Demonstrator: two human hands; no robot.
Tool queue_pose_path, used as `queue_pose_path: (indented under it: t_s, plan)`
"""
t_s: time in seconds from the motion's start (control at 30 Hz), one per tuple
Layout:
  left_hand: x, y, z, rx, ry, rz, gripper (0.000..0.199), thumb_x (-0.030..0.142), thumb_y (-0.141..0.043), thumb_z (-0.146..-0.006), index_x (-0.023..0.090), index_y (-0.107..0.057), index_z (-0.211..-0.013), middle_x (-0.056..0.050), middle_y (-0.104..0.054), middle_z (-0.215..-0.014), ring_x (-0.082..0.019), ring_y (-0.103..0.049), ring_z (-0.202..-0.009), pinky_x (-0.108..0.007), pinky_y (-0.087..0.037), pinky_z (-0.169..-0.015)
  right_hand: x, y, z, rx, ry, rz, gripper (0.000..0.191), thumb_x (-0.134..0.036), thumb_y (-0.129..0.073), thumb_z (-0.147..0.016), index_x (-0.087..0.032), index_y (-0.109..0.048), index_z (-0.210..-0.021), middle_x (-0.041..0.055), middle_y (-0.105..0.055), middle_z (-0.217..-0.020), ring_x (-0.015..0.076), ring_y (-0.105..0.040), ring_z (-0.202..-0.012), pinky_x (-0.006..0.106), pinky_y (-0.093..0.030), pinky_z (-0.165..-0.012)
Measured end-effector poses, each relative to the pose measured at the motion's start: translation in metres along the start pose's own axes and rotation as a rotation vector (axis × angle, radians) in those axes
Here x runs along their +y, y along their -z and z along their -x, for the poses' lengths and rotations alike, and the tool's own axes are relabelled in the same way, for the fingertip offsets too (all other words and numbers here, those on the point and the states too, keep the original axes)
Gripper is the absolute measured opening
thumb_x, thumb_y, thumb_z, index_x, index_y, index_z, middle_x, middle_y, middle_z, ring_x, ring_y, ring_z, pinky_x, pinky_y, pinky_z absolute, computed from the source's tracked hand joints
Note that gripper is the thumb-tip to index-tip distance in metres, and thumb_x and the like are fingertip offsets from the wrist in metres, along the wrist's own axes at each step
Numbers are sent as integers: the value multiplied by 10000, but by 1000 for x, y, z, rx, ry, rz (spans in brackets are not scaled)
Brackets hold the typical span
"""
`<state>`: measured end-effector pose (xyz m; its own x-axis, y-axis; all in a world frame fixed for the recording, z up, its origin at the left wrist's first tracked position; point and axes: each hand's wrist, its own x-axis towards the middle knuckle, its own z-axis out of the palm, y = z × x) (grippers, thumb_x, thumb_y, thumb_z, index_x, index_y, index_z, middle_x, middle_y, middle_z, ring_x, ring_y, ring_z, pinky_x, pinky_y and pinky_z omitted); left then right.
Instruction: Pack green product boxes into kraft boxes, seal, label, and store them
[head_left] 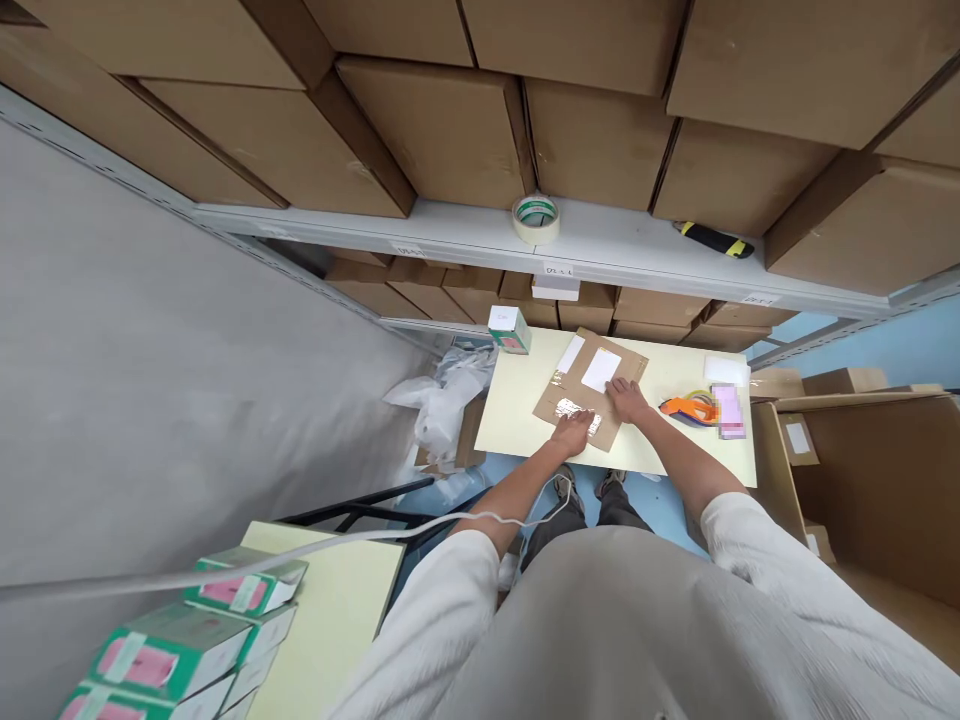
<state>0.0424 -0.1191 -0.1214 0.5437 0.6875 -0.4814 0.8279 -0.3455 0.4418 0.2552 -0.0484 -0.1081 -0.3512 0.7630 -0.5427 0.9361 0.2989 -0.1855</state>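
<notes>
On a pale yellow table [502, 420] lies a flat cardboard piece [581, 392], set at a slant. It carries a white label [601, 369], a narrower white strip [571, 354] and a shiny, wrinkled white patch [571, 408] near its front edge. My left hand [574, 432] rests on the wrinkled patch with fingers stretched out. Beside the lower right of the white label, my right hand [627, 399] lies on the cardboard, its fingers extended. Neither hand grips anything that I can see.
An orange tape dispenser [686, 408] and a blurred pink item [729, 412] lie at right; a small green-and-white box [509, 330] stands back left. The shelf ahead holds cartons, a tape roll [537, 234] and a utility knife [716, 240]. A cable [300, 550] crosses at left.
</notes>
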Motion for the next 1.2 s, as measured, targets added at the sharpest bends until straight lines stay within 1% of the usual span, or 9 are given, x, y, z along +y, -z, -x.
queue_pose_path:
  t_s: [0.13, 0.3, 0.5, 0.57, 0.63, 0.77, 0.9, 1.07, 1.2]
  plan:
    - [1, -8, 3, 26, 44, -6, 694, 133, -463, -994, 128, -379, -1682, -211, -430, -1729, -344, -372, -1618, -592, -278, -1307, -1, -15, 14, 10, 14, 13, 787, -174, -497, -963, -70, -303, -1719, 246, -331, -1766, 361, -281, -1634, 563, -168, -1331]
    - [0, -6, 2, 60, 104, -40, 716, 149, -516, -958, 150, -428, -1669, -203, -506, -1678, -381, -397, -1594, -631, -192, -1331, -16, -19, 34, 22, 1, 34, 683, -207, -496, -983, -31, -426, -1639, 276, -466, -1671, 357, -423, -1550, 470, -301, -1264]
    - [-9, -3, 1, 35, 144, -83, 775, 182, -559, -917, 107, -414, -1674, -237, -467, -1696, -428, -311, -1634, -679, -113, -1338, -39, -13, 45, -18, -23, 70, 494, -288, -541, -1004, -37, -626, -1421, 274, -723, -1350, 369, -662, -1284, 477, -325, -1205]
    - [-13, -2, 1, 44, 162, -91, 791, 190, -543, -916, 114, -393, -1689, -232, -455, -1707, -428, -286, -1645, -683, -95, -1342, -45, -13, 48, -39, -20, 70, 466, -312, -541, -1014, -48, -650, -1382, 254, -769, -1248, 359, -703, -1208, 481, -321, -1200]
    - [-18, 0, 2, 54, 189, -93, 810, 182, -528, -908, 125, -377, -1701, -223, -448, -1715, -424, -265, -1655, -683, -75, -1346, -51, -15, 50, -49, -4, 55, 449, -328, -536, -1023, -78, -662, -1374, 230, -788, -1212, 343, -716, -1184, 476, -321, -1201]
    - [-28, 6, 3, 37, 233, -106, 842, 178, -527, -894, 130, -351, -1716, -210, -383, -1759, -437, -254, -1653, -686, -90, -1343, -63, -27, 55, -17, 60, -13, 401, -320, -527, -1038, -138, -688, -1357, 195, -772, -1290, 316, -669, -1287, 454, -312, -1229]
    - [-32, 10, 6, 26, 229, -91, 822, 200, -527, -925, 169, -328, -1722, -188, -353, -1779, -425, -294, -1634, -670, -135, -1335, -66, -42, 64, 25, 37, -75, 407, -230, -498, -1040, -157, -662, -1405, 171, -728, -1403, 301, -549, -1454, 460, -302, -1259]
    - [-35, 19, 9, 70, 190, -9, 737, 227, -549, -940, 170, -411, -1662, -215, -403, -1740, -402, -370, -1595, -616, -244, -1314, -49, -46, 69, 49, -3, -146, 492, -235, -501, -1040, -198, -594, -1521, 136, -562, -1632, 280, -525, -1479, 425, -381, -1233]
    - [-45, 30, 4, 155, 246, 90, 679, 232, -563, -936, 183, -477, -1608, -204, -355, -1762, -401, -365, -1597, -568, -332, -1283, -25, -33, 54, 99, -195, -164, 578, -296, -498, -1041, -188, -528, -1608, 174, -421, -1724, 340, -468, -1525, 457, -407, -1231]
